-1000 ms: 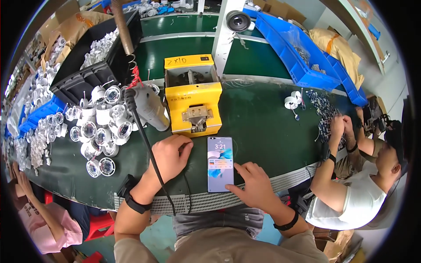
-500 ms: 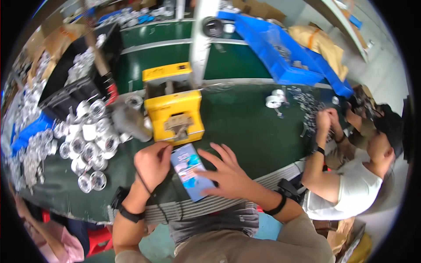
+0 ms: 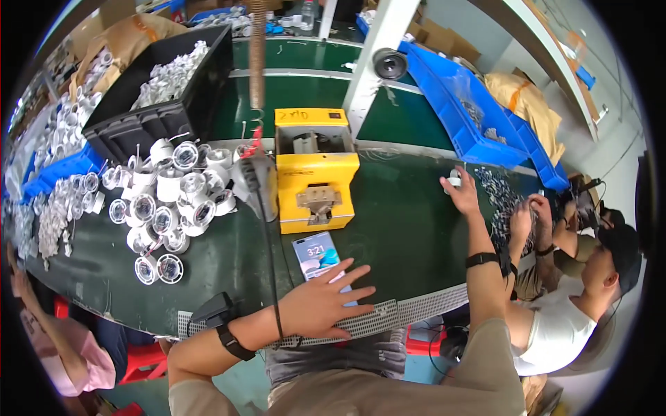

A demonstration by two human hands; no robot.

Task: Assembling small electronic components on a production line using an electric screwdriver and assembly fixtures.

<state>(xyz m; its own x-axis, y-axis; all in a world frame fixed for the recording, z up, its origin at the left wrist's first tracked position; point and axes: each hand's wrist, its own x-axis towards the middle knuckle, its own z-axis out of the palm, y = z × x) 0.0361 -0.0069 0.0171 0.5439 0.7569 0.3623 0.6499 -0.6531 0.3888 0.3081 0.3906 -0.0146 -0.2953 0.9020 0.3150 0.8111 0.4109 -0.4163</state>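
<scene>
super glossy phone (image 3: 316, 254) with a glassy-looking front, smooth yellow paint on the boxy machine (image 3: 316, 166), dull bare metal block (image 3: 318, 197) up front, kinda satiny green tabletop (image 3: 399, 215), white plastic housings (image 3: 168, 186) with shiny clear fronts (image 3: 185, 157), matt black plastic bin (image 3: 142, 130), smooth blue plastic tray (image 3: 485, 149)

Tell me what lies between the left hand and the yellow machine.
In the head view, a phone lies there, partly hidden by the left hand, near the yellow machine.

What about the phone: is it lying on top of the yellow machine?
No, the phone lies on the green table in front of the yellow machine.
</scene>
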